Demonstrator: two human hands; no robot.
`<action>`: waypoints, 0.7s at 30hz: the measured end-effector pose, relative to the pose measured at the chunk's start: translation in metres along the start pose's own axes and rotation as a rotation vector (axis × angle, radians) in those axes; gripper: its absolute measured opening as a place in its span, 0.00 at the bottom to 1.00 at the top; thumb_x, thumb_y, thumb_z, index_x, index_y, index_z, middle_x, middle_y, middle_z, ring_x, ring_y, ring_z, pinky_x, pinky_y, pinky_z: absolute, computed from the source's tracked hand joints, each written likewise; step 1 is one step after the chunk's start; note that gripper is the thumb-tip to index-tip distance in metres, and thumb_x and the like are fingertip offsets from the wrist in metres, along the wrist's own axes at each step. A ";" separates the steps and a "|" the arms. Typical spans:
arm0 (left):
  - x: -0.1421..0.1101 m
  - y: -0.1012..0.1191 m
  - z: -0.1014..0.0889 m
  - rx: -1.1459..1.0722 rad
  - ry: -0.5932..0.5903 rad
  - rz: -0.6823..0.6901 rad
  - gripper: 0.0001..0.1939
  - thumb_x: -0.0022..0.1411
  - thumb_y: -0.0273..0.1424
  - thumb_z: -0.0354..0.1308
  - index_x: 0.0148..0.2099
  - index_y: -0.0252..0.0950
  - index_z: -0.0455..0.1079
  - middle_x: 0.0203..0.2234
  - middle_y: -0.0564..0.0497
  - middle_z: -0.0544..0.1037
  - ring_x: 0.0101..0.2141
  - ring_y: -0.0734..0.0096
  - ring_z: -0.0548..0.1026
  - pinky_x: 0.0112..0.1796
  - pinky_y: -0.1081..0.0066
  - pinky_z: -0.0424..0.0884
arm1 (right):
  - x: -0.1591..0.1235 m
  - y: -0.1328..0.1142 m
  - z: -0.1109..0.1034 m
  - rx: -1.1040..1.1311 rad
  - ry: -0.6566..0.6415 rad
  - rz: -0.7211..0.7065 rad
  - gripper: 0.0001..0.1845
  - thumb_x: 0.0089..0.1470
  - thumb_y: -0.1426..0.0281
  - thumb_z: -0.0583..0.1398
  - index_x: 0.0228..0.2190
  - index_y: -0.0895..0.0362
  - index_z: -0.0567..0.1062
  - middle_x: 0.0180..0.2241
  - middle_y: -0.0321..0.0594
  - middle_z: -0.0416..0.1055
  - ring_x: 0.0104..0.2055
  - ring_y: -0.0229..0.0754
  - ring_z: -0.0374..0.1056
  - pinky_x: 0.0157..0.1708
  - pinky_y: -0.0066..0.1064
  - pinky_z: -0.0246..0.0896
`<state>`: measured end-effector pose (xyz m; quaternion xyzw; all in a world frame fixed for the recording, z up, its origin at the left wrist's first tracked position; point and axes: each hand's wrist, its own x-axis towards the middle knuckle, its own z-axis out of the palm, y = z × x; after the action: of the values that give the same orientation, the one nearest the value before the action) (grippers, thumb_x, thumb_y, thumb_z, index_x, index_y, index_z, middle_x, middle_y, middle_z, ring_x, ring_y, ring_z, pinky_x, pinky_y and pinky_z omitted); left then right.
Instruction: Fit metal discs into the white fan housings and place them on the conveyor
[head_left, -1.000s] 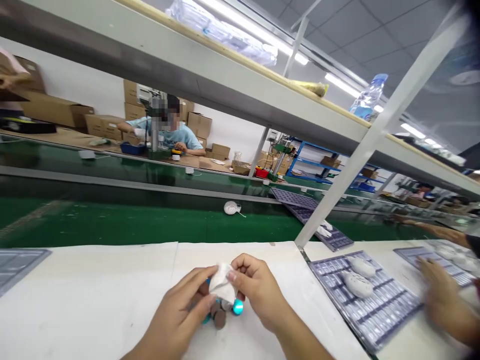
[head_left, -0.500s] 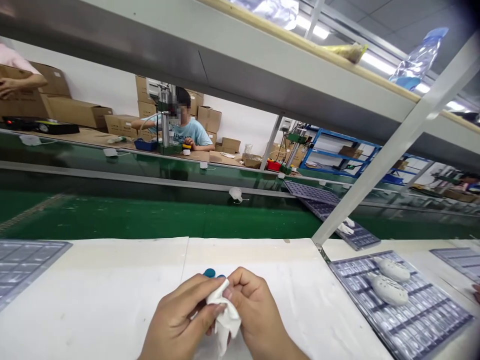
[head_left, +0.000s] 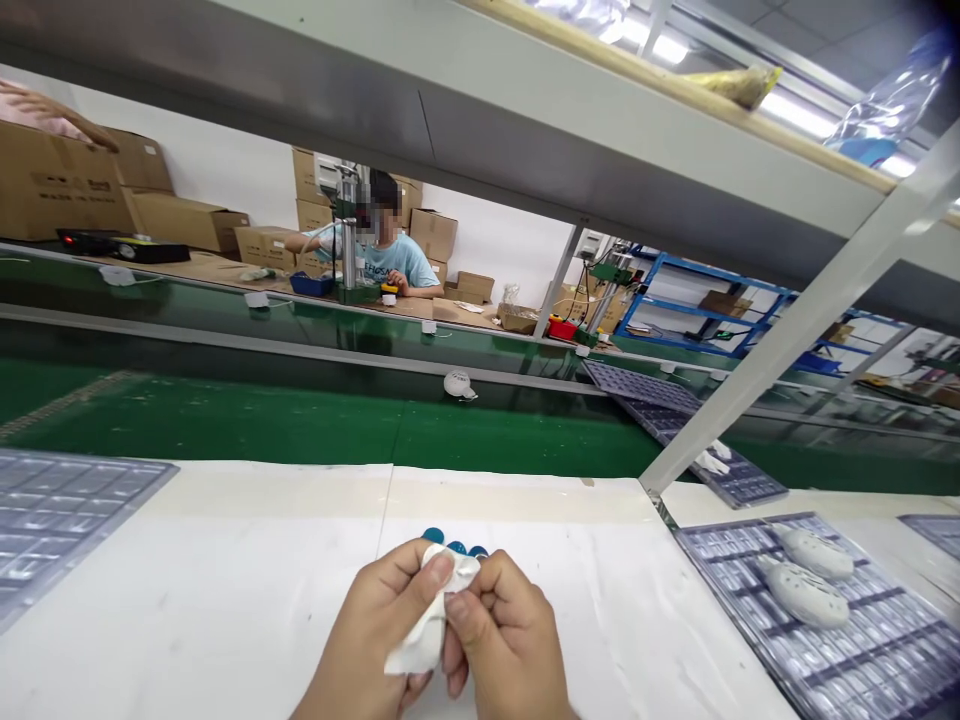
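Observation:
My left hand (head_left: 371,645) and my right hand (head_left: 502,645) are pressed together low over the white bench top (head_left: 225,600), both closed on a small white cloth (head_left: 427,630). The cloth is pinched between the thumbs and forefingers and hangs down between the palms. Just beyond my fingertips, small blue round caps (head_left: 450,543) show on the bench; whatever lies under the hands is hidden.
A grey moulded tray (head_left: 862,650) at the right carries two white oval parts (head_left: 806,590). Another grey tray (head_left: 52,510) lies at the left. A green conveyor belt (head_left: 300,425) runs behind, with a white part (head_left: 456,383) on it. A person (head_left: 379,255) works across the line.
The view has tilted and shifted. My hands have drawn closer together, and the cloth now hangs from the fingertips. The neighbour's hand at the right edge has left the view.

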<state>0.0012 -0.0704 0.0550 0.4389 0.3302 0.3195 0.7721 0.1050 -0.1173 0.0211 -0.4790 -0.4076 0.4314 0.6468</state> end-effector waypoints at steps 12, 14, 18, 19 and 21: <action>-0.002 -0.009 -0.006 0.107 0.009 0.071 0.21 0.57 0.51 0.60 0.30 0.37 0.69 0.08 0.60 0.61 0.13 0.80 0.57 0.18 0.77 0.52 | 0.004 0.004 -0.012 0.037 -0.075 0.048 0.19 0.56 0.56 0.62 0.26 0.53 0.62 0.14 0.31 0.67 0.13 0.36 0.62 0.14 0.24 0.55; -0.003 -0.009 -0.008 0.129 0.003 0.059 0.22 0.57 0.51 0.59 0.28 0.37 0.68 0.09 0.60 0.62 0.12 0.82 0.54 0.17 0.77 0.49 | 0.002 0.003 -0.015 -0.136 -0.090 -0.031 0.18 0.58 0.57 0.60 0.24 0.52 0.62 0.14 0.31 0.67 0.15 0.37 0.63 0.16 0.25 0.56; -0.003 -0.008 -0.008 0.119 -0.032 0.045 0.21 0.58 0.50 0.59 0.27 0.37 0.67 0.10 0.59 0.63 0.12 0.83 0.53 0.15 0.78 0.48 | -0.002 0.001 -0.021 -0.338 -0.074 -0.120 0.17 0.60 0.60 0.58 0.22 0.52 0.64 0.15 0.32 0.67 0.16 0.37 0.63 0.17 0.25 0.56; -0.004 -0.007 -0.008 0.100 -0.043 0.039 0.21 0.58 0.50 0.59 0.27 0.37 0.67 0.11 0.59 0.64 0.12 0.83 0.53 0.15 0.78 0.48 | -0.003 0.000 -0.022 -0.354 -0.071 -0.132 0.17 0.60 0.60 0.59 0.22 0.52 0.64 0.15 0.32 0.68 0.16 0.37 0.64 0.17 0.25 0.57; -0.004 -0.005 -0.006 0.013 -0.086 0.002 0.20 0.58 0.48 0.60 0.27 0.37 0.66 0.14 0.57 0.68 0.13 0.82 0.55 0.17 0.77 0.51 | -0.003 0.000 -0.024 -0.348 -0.087 -0.157 0.15 0.59 0.61 0.60 0.23 0.53 0.66 0.16 0.33 0.70 0.18 0.37 0.66 0.19 0.26 0.60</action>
<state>-0.0047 -0.0728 0.0486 0.4576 0.2981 0.2992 0.7824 0.1265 -0.1269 0.0162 -0.5314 -0.5398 0.3229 0.5674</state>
